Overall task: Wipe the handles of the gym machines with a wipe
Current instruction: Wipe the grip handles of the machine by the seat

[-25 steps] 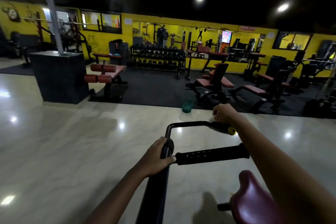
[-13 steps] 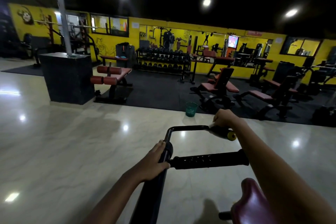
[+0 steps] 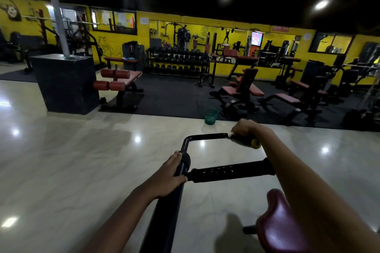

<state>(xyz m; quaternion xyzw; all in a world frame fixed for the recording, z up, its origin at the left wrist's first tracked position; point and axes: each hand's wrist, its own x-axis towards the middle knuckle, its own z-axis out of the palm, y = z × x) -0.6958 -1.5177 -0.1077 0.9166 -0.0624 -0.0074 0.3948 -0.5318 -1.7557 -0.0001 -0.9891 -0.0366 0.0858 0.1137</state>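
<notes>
A black machine arm (image 3: pixel 164 217) rises from the bottom of the head view and ends in two handles. My left hand (image 3: pixel 171 172) grips the arm just below its round joint. The near handle (image 3: pixel 232 170) is a thick black foam grip pointing right. The far handle (image 3: pixel 244 142) is a thinner bar with a yellow end cap (image 3: pixel 255 143). My right hand (image 3: pixel 245 128) is closed over that far grip, with a bit of pale wipe (image 3: pixel 232 134) showing at its left edge.
A dark red padded seat (image 3: pixel 281 226) sits at the bottom right under my right forearm. A green bin (image 3: pixel 211 116) stands on the glossy floor ahead. Benches (image 3: pixel 240 90), a dumbbell rack (image 3: pixel 178 63) and a black block with a pillar (image 3: pixel 65 84) lie beyond.
My right hand has slid slightly left along the far handle. My left hand stays on the arm. The camera has shifted a little.
</notes>
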